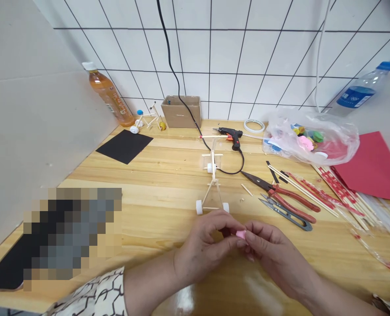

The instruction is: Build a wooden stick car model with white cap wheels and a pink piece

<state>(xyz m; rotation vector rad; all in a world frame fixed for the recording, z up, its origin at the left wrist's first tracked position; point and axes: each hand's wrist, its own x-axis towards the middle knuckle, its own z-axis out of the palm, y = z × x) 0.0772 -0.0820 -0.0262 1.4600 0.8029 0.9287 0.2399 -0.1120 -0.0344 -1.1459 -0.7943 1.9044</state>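
One small, pale-pink piece [241, 234] is grasped by the fingertips of both the left hand [203, 243] and the right hand [273, 245], above the near part of the pale wooden tabletop [158, 193]. Its edges are covered by the fingers; its full shape cannot be determined. Just beyond the left hand, a wheeled frame of pale wooden sticks [213, 180] is seen on the tabletop, its near right white wheel partly hidden by the knuckles. The frame's far end is overlapped in view with a black glue gun [232, 134]; its joints there are hard to read. To the right, red-handled metal pliers [280, 195] are placed beside grey metal snips [287, 214]. Coloured pieces are blurred by the folds of a translucent plastic bag [342, 136]. At left, a dark flat object [7, 263] is largely masked by pixel blocks. The patterned right sleeve [384, 303] is cut off at the frame's corner.
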